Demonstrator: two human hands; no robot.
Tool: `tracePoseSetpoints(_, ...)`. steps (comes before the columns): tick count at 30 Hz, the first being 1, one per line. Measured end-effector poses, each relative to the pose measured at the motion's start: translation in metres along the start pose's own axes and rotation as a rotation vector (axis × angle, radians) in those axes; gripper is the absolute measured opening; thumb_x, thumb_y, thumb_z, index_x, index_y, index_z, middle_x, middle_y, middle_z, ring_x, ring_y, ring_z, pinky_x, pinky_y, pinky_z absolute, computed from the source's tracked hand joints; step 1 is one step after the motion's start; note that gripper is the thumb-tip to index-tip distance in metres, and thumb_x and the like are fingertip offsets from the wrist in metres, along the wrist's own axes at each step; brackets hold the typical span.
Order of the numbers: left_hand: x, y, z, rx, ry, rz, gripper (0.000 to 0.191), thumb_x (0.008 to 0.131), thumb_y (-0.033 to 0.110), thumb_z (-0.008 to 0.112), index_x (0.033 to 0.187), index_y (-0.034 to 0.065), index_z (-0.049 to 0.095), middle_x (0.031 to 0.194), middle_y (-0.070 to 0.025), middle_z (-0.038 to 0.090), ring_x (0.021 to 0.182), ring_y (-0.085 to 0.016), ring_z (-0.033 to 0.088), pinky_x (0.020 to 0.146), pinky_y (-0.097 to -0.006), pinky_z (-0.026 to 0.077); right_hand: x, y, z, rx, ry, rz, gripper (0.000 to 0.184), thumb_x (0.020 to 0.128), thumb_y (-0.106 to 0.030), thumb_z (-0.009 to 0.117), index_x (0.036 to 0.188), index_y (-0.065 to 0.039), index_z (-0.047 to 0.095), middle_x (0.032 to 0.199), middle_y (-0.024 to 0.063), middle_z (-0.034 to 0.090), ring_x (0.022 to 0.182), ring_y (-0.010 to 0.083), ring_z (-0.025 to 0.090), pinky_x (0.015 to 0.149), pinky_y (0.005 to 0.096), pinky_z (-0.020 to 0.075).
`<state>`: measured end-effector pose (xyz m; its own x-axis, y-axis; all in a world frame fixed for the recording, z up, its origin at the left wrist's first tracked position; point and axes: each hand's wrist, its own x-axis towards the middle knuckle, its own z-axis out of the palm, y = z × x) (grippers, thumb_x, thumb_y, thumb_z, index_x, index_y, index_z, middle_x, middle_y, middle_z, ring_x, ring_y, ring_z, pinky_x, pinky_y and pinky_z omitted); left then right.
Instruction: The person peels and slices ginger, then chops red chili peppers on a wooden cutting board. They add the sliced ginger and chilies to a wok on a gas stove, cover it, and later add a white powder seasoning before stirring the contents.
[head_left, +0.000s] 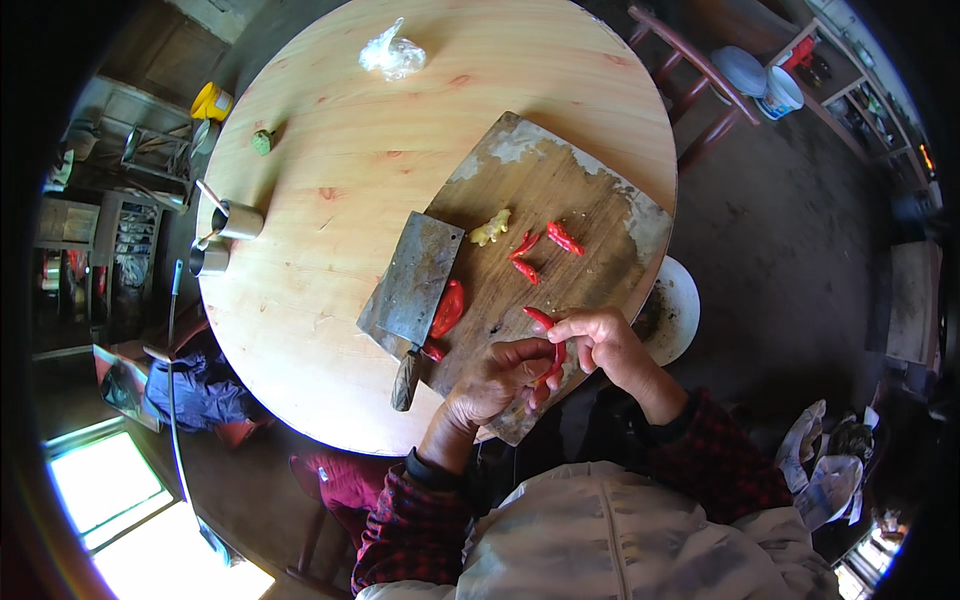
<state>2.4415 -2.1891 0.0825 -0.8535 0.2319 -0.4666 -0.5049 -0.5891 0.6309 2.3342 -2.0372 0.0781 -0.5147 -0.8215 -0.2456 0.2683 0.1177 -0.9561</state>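
Observation:
My left hand (504, 379) grips a long red chili pepper (558, 352) over the near edge of a worn wooden cutting board (577, 277). Fingers of my right hand (602, 339) pinch the same pepper nearer its upper end. A cleaver (421, 277) with a wooden handle lies flat at the board's left side. Beside its blade is a larger red pepper piece (448, 309), with a smaller red piece (433, 350) below. Farther up the board are a piece of ginger (490, 227), thin red chili pieces (524, 268) and another red piece (565, 238).
The board rests on a round wooden table (315, 300). On it are a crumpled clear plastic bag (392, 56), a small green item (262, 142) and two metal cups (241, 220). A white basin (681, 311) sits below the right edge. A red stool (697, 67) stands beyond.

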Motion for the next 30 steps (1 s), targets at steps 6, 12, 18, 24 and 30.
tracePoseSetpoints(6, 0.004, -0.004, 0.004, 0.088, 0.182, 0.187, 0.024, 0.088, 0.010, 0.048, 0.105, -0.0063, 0.053, 0.074, -0.0083, 0.057, 0.053, -0.011, 0.051, 0.050, -0.0208, 0.042, -0.013, 0.001, -0.008, 0.146, 0.151, -0.110, 0.044, 0.063, 0.011, 0.031, 0.095, 0.002, 0.060, 0.106, 0.0158, 0.058, 0.043, 0.0082, 0.044, 0.040, 0.0175, 0.0362)
tracePoseSetpoints(12, 0.015, -0.006, 0.024, 0.318, 0.280, 0.290, 0.024, 0.089, 0.012, 0.048, 0.103, -0.0057, 0.054, 0.074, -0.0059, 0.057, 0.053, -0.007, 0.047, 0.050, -0.0191, 0.039, -0.021, 0.004, -0.035, 0.227, 0.207, -0.165, 0.042, 0.060, 0.004, 0.035, 0.092, -0.001, 0.062, 0.105, 0.0171, 0.059, 0.041, 0.0065, 0.039, 0.040, 0.0167, 0.0341)
tracePoseSetpoints(18, 0.052, -0.010, 0.062, 0.736, 0.199, 0.455, 0.023, 0.090, 0.014, 0.044, 0.102, -0.0045, 0.053, 0.077, -0.0069, 0.056, 0.057, -0.009, 0.049, 0.053, -0.0221, 0.042, -0.033, 0.009, -0.063, 0.665, 0.233, -0.255, 0.014, 0.071, -0.002, 0.047, 0.067, -0.007, 0.060, 0.073, 0.0211, 0.061, 0.037, 0.0070, 0.036, 0.038, 0.0175, 0.0303)
tracePoseSetpoints(24, 0.093, -0.013, 0.101, 1.344, 0.007, 0.647, 0.013, 0.081, 0.003, 0.051, 0.093, -0.0012, 0.054, 0.075, -0.0129, 0.056, 0.059, -0.024, 0.057, 0.054, -0.0305, 0.046, -0.069, -0.003, -0.111, 0.706, 0.312, -0.239, 0.013, 0.061, 0.003, 0.044, 0.056, -0.006, 0.052, 0.060, 0.0170, 0.056, 0.038, 0.0072, 0.037, 0.037, 0.0171, 0.0273)
tracePoseSetpoints(30, 0.125, -0.020, 0.137, 1.640, -0.030, 0.616, 0.008, 0.072, 0.000, 0.055, 0.080, 0.0019, 0.055, 0.069, -0.0115, 0.055, 0.058, -0.027, 0.058, 0.051, -0.0339, 0.045, -0.104, -0.013, -0.139, 0.641, 0.568, -0.218, 0.021, 0.060, 0.010, 0.039, 0.050, -0.008, 0.045, 0.053, 0.0119, 0.053, 0.038, 0.0077, 0.037, 0.034, 0.0181, 0.0234)
